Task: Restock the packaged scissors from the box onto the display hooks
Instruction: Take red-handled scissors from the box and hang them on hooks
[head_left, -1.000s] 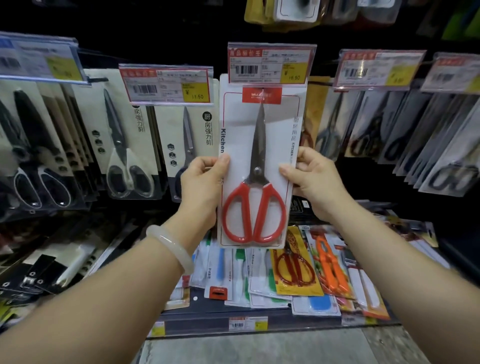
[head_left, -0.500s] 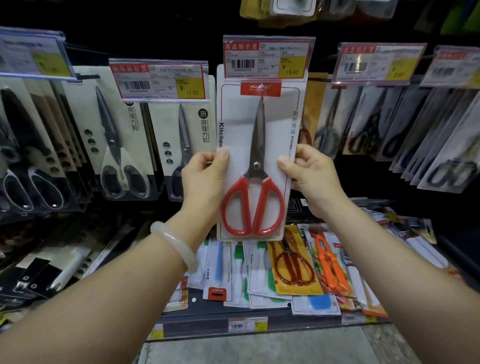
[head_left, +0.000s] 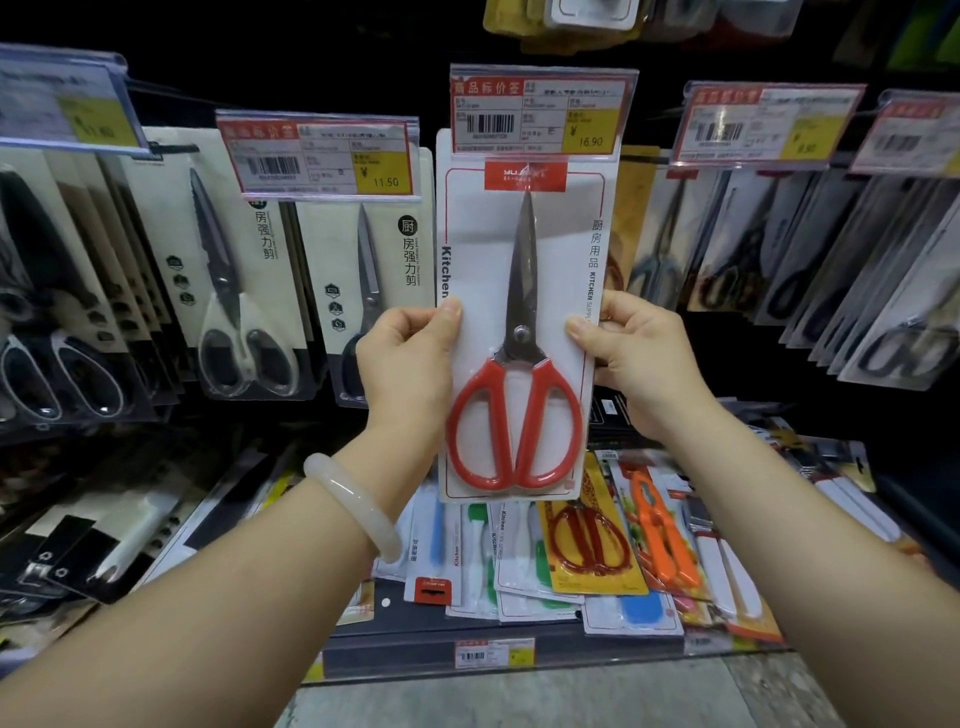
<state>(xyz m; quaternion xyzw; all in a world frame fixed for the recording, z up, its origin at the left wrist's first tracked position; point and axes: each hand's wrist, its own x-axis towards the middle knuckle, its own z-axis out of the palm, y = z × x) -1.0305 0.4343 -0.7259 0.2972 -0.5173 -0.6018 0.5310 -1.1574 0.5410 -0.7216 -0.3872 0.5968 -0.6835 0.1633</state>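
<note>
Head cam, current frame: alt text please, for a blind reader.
Both hands, left hand and right hand, grip the side edges of a red-handled scissors pack, its top tucked behind the 16.90 price tag. Other packaged scissors hang alongside.

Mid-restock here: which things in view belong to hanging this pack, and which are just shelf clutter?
Part of the job:
- red-handled scissors pack, held upright
- left hand pinching its left edge
- right hand pinching its right edge
- 16.90 price tag, over the pack's top

Just lying about:
- white-handled scissors packs, hanging left
- orange peeler pack on the lower shelf
- yellow scissors pack beside it
</note>
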